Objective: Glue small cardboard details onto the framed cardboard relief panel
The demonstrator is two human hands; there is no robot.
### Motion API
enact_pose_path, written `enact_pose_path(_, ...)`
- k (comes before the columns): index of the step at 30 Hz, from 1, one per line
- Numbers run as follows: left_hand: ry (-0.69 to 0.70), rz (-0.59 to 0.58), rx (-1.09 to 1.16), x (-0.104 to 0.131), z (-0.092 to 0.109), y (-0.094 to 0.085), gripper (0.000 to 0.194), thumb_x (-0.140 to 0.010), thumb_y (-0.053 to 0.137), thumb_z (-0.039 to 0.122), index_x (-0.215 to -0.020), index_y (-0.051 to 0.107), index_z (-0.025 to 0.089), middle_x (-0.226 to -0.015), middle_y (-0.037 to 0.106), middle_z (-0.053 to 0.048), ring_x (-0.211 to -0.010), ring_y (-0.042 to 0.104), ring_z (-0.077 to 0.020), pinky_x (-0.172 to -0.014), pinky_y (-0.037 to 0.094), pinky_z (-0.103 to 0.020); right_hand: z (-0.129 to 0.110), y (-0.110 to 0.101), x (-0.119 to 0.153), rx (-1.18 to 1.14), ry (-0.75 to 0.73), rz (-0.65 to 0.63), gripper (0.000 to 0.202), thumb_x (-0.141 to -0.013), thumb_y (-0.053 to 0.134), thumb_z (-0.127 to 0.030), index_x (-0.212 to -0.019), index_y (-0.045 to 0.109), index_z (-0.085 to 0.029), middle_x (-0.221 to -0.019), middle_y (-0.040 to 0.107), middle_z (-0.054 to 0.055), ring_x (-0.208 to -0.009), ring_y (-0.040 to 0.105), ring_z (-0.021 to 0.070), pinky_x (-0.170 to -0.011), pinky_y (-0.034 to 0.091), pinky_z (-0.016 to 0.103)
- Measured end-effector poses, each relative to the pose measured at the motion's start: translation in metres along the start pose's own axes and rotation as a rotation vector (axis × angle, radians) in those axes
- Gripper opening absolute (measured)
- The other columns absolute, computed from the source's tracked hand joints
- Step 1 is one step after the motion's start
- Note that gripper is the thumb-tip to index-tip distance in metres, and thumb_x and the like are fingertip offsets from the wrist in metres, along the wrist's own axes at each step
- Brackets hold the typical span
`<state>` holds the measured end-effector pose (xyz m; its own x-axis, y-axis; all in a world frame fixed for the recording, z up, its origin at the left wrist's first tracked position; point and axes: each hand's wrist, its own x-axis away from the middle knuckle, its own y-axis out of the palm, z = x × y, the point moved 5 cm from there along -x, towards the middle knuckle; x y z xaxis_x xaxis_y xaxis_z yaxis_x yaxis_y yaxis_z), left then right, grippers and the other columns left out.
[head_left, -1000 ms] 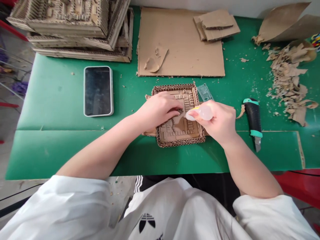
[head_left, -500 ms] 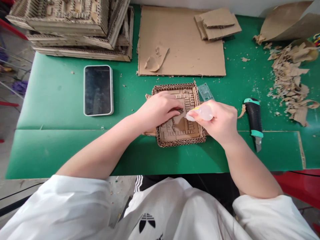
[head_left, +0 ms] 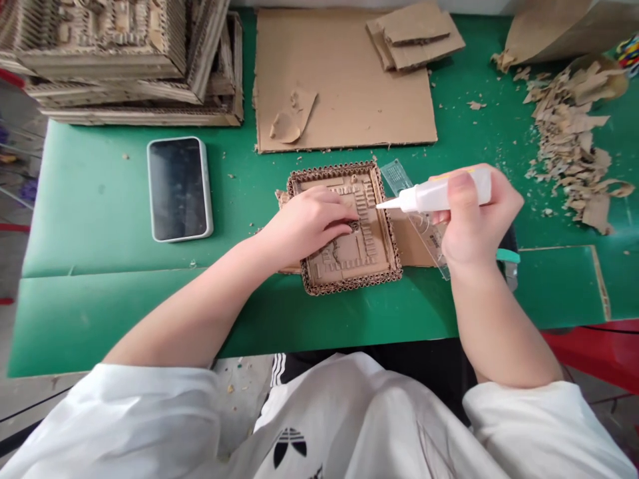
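Note:
A small cardboard panel (head_left: 347, 251) with a raised corrugated border and strips glued in relief lies on the table in front of me. My left hand (head_left: 312, 221) rests over its left side, thumb and fingers closed on a small corrugated cardboard piece (head_left: 355, 227), partly hidden by the fingertips. My right hand (head_left: 476, 229) is wrapped around a white glue bottle (head_left: 430, 197), held nearly level with its thin nozzle pointing left above the panel's right border. Beneath that hand, a clear plastic ruler (head_left: 430, 238) lies slanted beside the panel, partly covering a flat cardboard strip (head_left: 409, 243).
On the green table (head_left: 124, 306) lie a phone (head_left: 180, 189), a large cardboard sheet (head_left: 344, 113) with smaller pieces (head_left: 419, 33), and a heap of torn paper scraps (head_left: 574, 146). Stacked cardboard frames (head_left: 134, 110) stand back left. A utility knife (head_left: 509, 259) is mostly behind my right hand.
My right hand has drawn the glue bottle back to the right, tipping it from steep to nearly level. The ruler is uncovered more. My left hand stays on the panel; the view has shifted slightly.

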<state>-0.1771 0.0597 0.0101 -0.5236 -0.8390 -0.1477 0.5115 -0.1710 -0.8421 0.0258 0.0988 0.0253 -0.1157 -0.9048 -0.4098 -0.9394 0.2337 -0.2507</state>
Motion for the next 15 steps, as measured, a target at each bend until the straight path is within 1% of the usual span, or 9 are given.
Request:
enact_pose_path(1, -0.003, 0.005, -0.004, 0.000, 0.000, -0.001, 0.022, -0.088, 0.053, 0.026, -0.102, 0.069, 0.019, -0.095, 0.069, -0.006, -0.089, 0.061, -0.0192, -0.083, 0.049, -0.035, -0.002, 0.001, 0.001, 0.011, -0.016, -0.036, 0.043, -0.073, 0.060, -0.064, -0.064, 0.057, -0.022, -0.055, 0.055, -0.002, -0.050, 0.054, 0.0122, -0.044, 0.039, 0.027)
enact_pose_path(4, -0.016, 0.019, -0.024, -0.001, 0.000, -0.005, 0.022, -0.088, 0.054, 0.027, -0.100, 0.070, 0.018, -0.090, 0.070, -0.006, -0.088, 0.061, -0.0192, -0.084, 0.049, -0.035, -0.012, 0.010, 0.007, 0.109, -0.119, -0.209, 0.039, -0.076, 0.060, -0.059, -0.068, 0.061, -0.022, -0.059, 0.061, -0.001, -0.051, 0.054, 0.0105, -0.044, 0.039, 0.025)
enact_pose_path(7, -0.026, 0.026, -0.036, -0.003, 0.000, -0.006, 0.021, -0.088, 0.054, 0.027, -0.098, 0.070, 0.019, -0.088, 0.070, -0.005, -0.087, 0.061, -0.0193, -0.084, 0.048, -0.035, -0.019, 0.020, 0.015, 0.236, -0.226, -0.341, 0.039, -0.078, 0.059, -0.058, -0.069, 0.061, -0.021, -0.060, 0.062, -0.001, -0.053, 0.056, 0.0105, -0.046, 0.040, 0.024)
enact_pose_path(10, -0.033, 0.010, -0.034, -0.003, 0.000, -0.005, 0.021, -0.089, 0.052, 0.027, -0.097, 0.070, 0.019, -0.087, 0.069, -0.005, -0.087, 0.060, -0.0195, -0.084, 0.048, -0.036, -0.022, 0.028, 0.020, 0.304, -0.295, -0.410, 0.042, -0.080, 0.056, -0.059, -0.067, 0.060, -0.020, -0.059, 0.063, 0.000, -0.053, 0.057, 0.0109, -0.048, 0.041, 0.025)
enact_pose_path(15, -0.043, 0.003, -0.030, -0.003, 0.000, -0.004, 0.021, -0.089, 0.051, 0.026, -0.095, 0.070, 0.019, -0.088, 0.069, -0.005, -0.087, 0.060, -0.0188, -0.086, 0.048, -0.035, -0.030, 0.035, 0.022, 0.374, -0.441, -0.443, 0.048, -0.079, 0.051, -0.065, -0.066, 0.059, -0.019, -0.057, 0.062, 0.000, -0.053, 0.057, 0.0115, -0.049, 0.040, 0.025)
